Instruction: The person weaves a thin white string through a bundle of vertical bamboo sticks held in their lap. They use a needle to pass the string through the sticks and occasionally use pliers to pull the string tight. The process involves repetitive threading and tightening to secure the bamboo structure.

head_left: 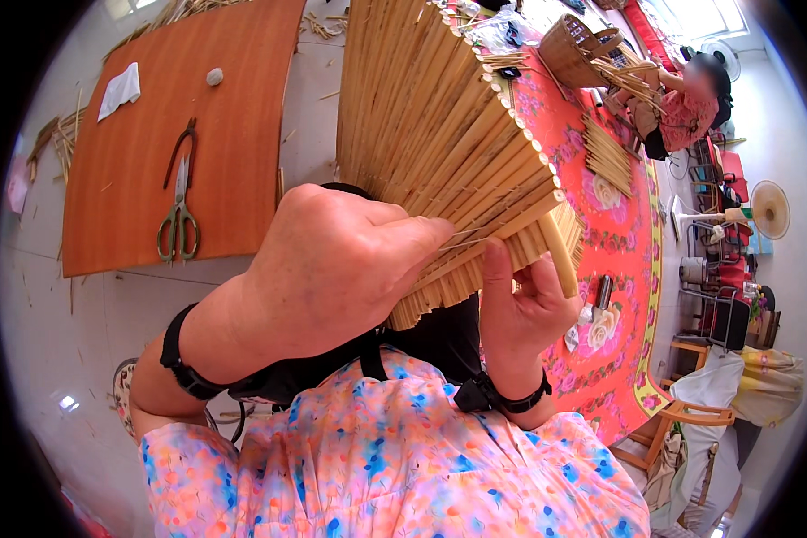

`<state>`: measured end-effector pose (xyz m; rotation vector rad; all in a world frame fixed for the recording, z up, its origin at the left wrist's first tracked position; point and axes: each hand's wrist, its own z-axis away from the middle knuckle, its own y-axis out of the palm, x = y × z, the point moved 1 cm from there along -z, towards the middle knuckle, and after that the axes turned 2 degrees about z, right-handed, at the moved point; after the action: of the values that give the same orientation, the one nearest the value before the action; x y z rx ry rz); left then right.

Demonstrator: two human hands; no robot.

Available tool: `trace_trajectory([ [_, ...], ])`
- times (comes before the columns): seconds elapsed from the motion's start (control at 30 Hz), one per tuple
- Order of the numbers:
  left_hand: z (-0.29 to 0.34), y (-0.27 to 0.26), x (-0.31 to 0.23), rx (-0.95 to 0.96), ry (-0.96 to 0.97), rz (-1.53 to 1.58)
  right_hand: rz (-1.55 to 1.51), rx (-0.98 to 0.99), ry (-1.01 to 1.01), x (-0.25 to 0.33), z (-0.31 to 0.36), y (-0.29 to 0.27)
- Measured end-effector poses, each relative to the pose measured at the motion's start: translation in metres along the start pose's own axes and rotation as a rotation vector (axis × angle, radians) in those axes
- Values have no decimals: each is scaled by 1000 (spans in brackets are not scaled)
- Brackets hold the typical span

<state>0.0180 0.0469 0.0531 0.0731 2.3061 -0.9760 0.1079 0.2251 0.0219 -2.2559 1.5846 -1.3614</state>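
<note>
A mat of tan reed-like stalks (439, 108), their round cut ends lined up along its right edge, slants across my lap. Thin pale thread (469, 240) runs over the stalks near the closest edge. My left hand (327, 255) is closed above the mat, thumb and forefinger pinching the thread. My right hand (531, 291) grips the near right corner, its thumb on top and fingers curled beneath. Beside that hand a smooth, pale curved stalk (560, 255) stands at the mat's edge. The left palm and most of its fingertips are hidden.
At left, an orange-brown board (233, 134) bears scissors (179, 220), pliers (181, 148), a white cloth (121, 91) and a small grey lump (214, 77). A red floral sheet (614, 359) lies at right with loose stalks (607, 157). Beyond are a basket (572, 52), a seated person (690, 108) and a fan (769, 212).
</note>
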Motion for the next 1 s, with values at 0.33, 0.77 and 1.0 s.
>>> trace_trajectory([
  [0.33, -3, -1, -2, 12, 9, -11, 45, 39, -1, -2, 2, -3],
  [0.77, -5, 5, -4, -39, -3, 17, 65, 12, -161, 5, -1, 0],
  [1.0, -11, 3, -16, 15, -73, -49, -163, -85, -232, -5, -3, 12],
])
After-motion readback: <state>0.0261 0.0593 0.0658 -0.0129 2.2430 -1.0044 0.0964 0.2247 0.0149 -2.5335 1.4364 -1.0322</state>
